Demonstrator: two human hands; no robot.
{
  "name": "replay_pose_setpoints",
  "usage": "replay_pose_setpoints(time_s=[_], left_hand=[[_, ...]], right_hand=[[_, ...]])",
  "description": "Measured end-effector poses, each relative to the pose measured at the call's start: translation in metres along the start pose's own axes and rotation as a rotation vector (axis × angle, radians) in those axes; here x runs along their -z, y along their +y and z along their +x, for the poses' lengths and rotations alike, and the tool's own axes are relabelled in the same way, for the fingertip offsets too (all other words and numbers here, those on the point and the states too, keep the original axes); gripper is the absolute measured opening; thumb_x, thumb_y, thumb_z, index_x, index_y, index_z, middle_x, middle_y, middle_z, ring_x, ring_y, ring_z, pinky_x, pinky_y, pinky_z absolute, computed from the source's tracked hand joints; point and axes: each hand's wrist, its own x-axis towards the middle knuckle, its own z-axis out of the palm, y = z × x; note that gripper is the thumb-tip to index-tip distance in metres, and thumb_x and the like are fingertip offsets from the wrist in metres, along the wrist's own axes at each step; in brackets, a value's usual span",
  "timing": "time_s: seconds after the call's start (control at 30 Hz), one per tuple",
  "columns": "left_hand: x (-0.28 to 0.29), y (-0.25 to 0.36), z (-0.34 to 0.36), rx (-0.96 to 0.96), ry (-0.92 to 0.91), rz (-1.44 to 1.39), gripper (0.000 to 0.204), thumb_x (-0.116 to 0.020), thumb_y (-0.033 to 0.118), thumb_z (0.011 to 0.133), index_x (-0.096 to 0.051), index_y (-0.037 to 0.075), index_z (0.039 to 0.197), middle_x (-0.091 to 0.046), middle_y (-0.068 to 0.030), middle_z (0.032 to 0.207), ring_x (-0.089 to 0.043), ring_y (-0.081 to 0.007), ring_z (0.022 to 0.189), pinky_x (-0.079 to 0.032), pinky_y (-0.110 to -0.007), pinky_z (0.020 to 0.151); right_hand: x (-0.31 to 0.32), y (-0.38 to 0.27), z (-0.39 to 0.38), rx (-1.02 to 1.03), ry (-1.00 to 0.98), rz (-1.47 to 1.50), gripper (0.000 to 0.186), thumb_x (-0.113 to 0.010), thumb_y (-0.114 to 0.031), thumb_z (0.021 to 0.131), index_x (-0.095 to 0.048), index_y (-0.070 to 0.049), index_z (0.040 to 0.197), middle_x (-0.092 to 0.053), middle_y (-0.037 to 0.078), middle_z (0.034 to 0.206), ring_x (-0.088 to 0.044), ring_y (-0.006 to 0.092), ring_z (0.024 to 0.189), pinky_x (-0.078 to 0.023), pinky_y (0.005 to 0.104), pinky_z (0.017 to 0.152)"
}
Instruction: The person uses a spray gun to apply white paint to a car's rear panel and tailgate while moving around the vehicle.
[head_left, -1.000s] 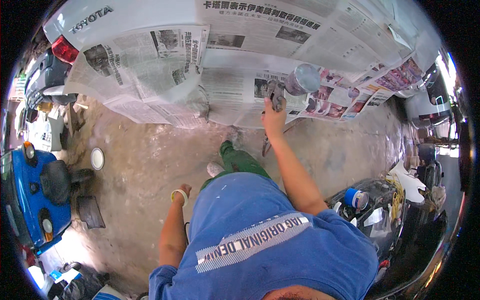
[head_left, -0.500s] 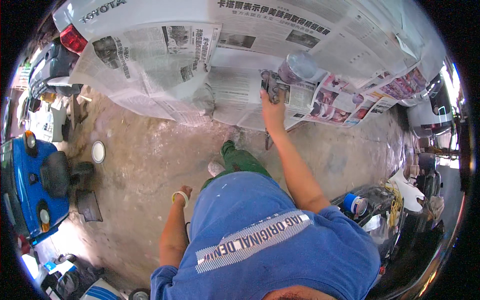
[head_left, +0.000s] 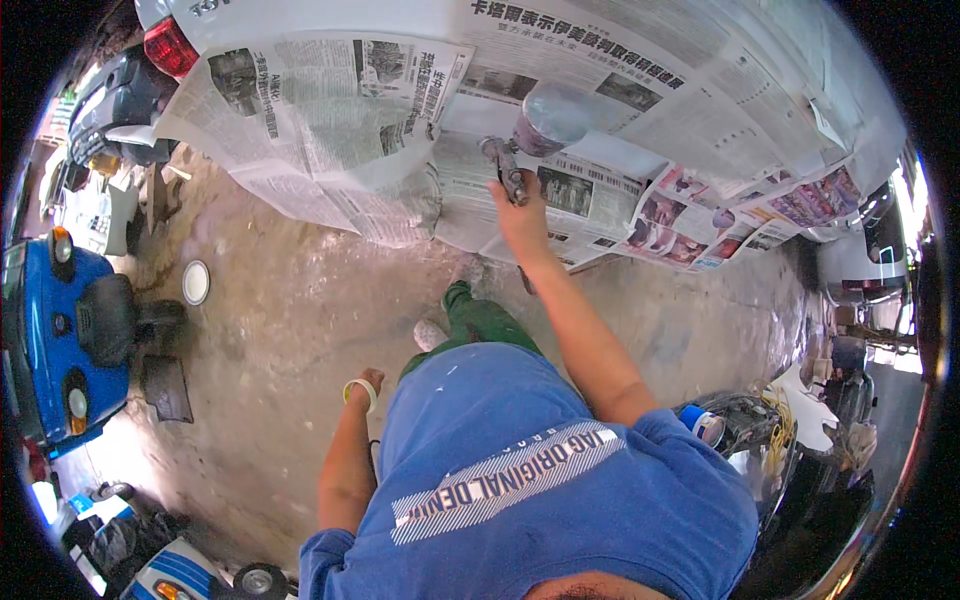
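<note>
Floor: a brown-grey, stained concrete floor (head_left: pixel 270 320) is spreading out beneath everything.
Car: a white, glossy car body (head_left: pixel 290 14) is filling the far side, with a red plastic tail light (head_left: pixel 170 47) showing at far left.
Covering: grey-white printed newspaper sheets (head_left: pixel 320 125) are draping over much of the car body, their lower edges hanging above the floor; a bare white strip is showing between upper and lower sheets.
Vehicle: a bright blue vehicle with round lamps (head_left: pixel 40 350) is standing at left.
Clothing: the person is wearing a blue T-shirt with a white striped print (head_left: pixel 570 490) and green trousers (head_left: pixel 490 320).
Tool: a grey, paint-smeared metal spray gun (head_left: pixel 511 175) is pointing toward the covered car, in front of the lower sheets; its round, whitish-grey cup (head_left: pixel 553 125) is sitting just beyond, on the right.
Right hand: the right hand (head_left: pixel 522 212) is clamping round the spray gun's handle, fingers wrapping closed.
Left hand: the left hand (head_left: pixel 372 379) is hanging low on the near left, well apart from the right; how far its fingers are opening, I cannot tell.
Wrist: a pale yellow ring (head_left: pixel 348 391) is encircling the left wrist.
</note>
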Motion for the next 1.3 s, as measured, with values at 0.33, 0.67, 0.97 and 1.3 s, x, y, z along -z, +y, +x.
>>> replay_pose_setpoints(time_s=[0.33,0.67,0.97,1.3], left_hand=[[0.016,0.019,0.003,-0.150,-0.271,0.443,0.045,-0.046,0.036,0.104,-0.061,0.001,0.126,-0.060,-0.0243,0.133,-0.054,-0.0421,0.129,-0.044,-0.046,0.109],[0.015,0.007,0.024,-0.353,-0.283,0.651,0.046,-0.041,0.038,0.106,-0.060,0.004,0.131,-0.054,-0.0228,0.141,-0.051,-0.0421,0.131,-0.041,-0.045,0.112],[0.011,-0.009,0.034,-0.339,-0.251,0.620,0.045,-0.044,0.036,0.104,-0.060,0.001,0.129,-0.055,-0.0225,0.142,-0.049,-0.0426,0.134,-0.041,-0.046,0.112],[0.036,0.045,-0.002,-0.463,-0.365,1.027,0.035,-0.041,0.016,0.102,-0.062,0.005,0.128,-0.057,-0.0182,0.140,-0.049,-0.0359,0.135,-0.040,-0.043,0.115]], right_hand=[[0.018,0.000,-0.010,0.105,0.076,-0.024,0.041,-0.070,-0.026,0.095,-0.055,0.001,0.122,-0.070,0.017,0.091,-0.067,0.0352,0.084,-0.052,0.0408,0.078],[0.045,0.044,-0.012,0.055,0.282,0.160,0.040,-0.069,-0.023,0.096,-0.054,-0.004,0.129,-0.070,0.010,0.098,-0.066,0.0220,0.083,-0.052,0.0347,0.075],[0.066,0.033,-0.032,-0.366,0.280,0.316,0.036,-0.068,-0.027,0.097,-0.054,-0.004,0.122,-0.062,0.003,0.082,-0.052,0.0102,0.054,-0.047,0.0288,0.046],[0.066,0.104,-0.025,-0.116,0.191,0.021,0.047,-0.068,-0.034,0.097,-0.053,-0.002,0.128,-0.064,0.006,0.084,-0.058,0.0137,0.060,-0.048,0.0292,0.051]])
